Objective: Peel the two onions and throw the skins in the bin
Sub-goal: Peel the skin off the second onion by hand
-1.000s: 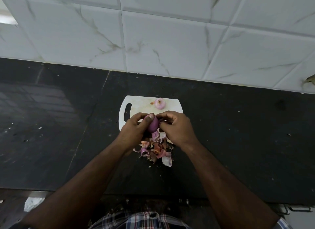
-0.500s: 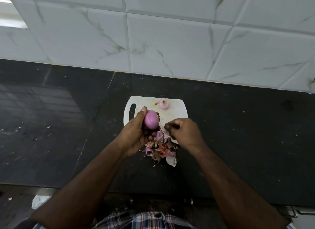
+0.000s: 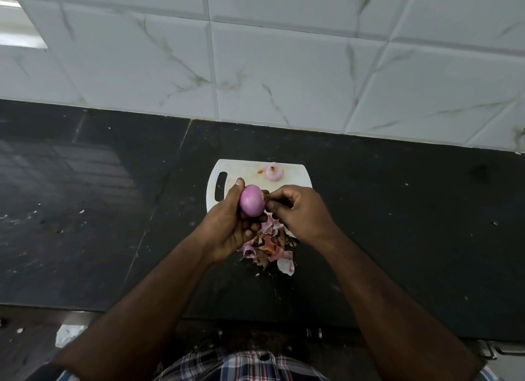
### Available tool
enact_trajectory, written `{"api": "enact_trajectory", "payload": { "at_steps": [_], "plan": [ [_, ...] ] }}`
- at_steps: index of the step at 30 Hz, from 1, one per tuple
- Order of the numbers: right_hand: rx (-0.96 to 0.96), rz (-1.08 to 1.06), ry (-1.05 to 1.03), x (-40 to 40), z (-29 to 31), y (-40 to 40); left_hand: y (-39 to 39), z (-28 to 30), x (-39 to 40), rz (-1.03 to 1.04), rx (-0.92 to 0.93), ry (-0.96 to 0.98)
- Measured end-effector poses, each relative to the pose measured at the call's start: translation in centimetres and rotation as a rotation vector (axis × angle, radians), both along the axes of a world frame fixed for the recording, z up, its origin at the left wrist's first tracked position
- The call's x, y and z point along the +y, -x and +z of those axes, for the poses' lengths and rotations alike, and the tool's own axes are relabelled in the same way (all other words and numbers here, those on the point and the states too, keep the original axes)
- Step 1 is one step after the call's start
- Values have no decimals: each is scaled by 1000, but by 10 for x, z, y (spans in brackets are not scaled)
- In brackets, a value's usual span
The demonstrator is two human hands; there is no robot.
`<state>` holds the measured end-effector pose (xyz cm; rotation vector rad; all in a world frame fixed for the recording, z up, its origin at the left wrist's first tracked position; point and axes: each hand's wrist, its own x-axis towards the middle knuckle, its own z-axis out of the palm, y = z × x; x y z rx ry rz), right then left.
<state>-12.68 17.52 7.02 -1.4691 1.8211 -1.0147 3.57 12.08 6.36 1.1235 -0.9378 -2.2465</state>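
Observation:
My left hand (image 3: pixel 227 224) holds a smooth purple onion (image 3: pixel 252 200) upright above the white cutting board (image 3: pixel 241 170). My right hand (image 3: pixel 301 210) pinches at the onion's right end, where a dark bit of skin or root shows between the fingertips. A second, peeled pale onion (image 3: pixel 273 171) rests at the far edge of the board. A heap of pink and brown skins (image 3: pixel 270 247) lies on the counter just below both hands. No bin is in view.
The black stone counter (image 3: pixel 99 196) stretches left and right of the board, with small flecks on it. A white marbled tile wall (image 3: pixel 284 68) rises behind. The counter's front edge runs near my checked shirt (image 3: pixel 241 363).
My left hand turned the onion upward so its purple side faces the camera. My right hand drew away briefly, then came back to the onion's right end.

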Motion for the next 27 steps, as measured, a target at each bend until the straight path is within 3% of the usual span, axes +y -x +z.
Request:
{"api": "enact_trajectory", "payload": {
  "at_steps": [5, 15, 20, 23, 25, 27],
  "plan": [
    [162, 24, 16, 4, 4, -5, -2, 3, 1, -18, 18, -51],
    [-282, -16, 16, 5, -1, -1, -2, -1, -3, -21, 89, -141],
    [-128, -64, 71, 3, -2, -8, 0, 0, -1, -38, 42, -80],
    [-64, -107, 7, 4, -6, -13, 3, -1, 0, 0, -53, 75],
    [-149, -129, -17, 5, -8, -17, 3, -3, -1, 30, -72, 150],
    [-376, -194, 3, 5, -6, -17, 1, -5, -2, 33, -59, 167]
  ]
}}
